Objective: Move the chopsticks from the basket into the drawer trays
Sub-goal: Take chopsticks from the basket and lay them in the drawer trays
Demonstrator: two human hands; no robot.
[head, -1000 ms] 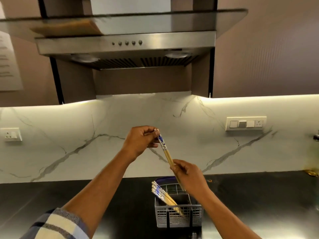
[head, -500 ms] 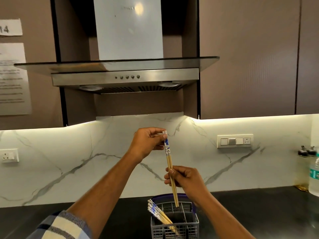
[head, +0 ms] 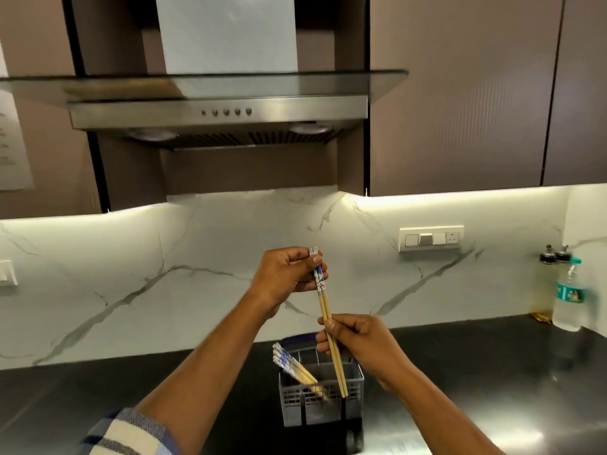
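Note:
A pair of wooden chopsticks [head: 325, 310] with blue-and-white patterned tops stands almost upright above the grey plastic basket [head: 320, 405]. My left hand [head: 285, 274] pinches their patterned top end. My right hand [head: 358, 339] grips them lower, around the middle of the shafts. Their tips hang in front of the basket's right side. Several more chopsticks [head: 292, 366] of the same kind lean to the left inside the basket. The drawer and its trays are out of view.
The basket stands on a dark countertop [head: 492, 389] against a white marble backsplash. A water bottle [head: 570, 297] and an oil bottle [head: 545, 284] stand at the far right. A steel range hood [head: 216, 113] hangs overhead, with a switch panel [head: 431, 238] on the wall.
The pair of chopsticks has swung from a tilt to nearly upright, held by both hands throughout. The camera has tilted up, then slightly down.

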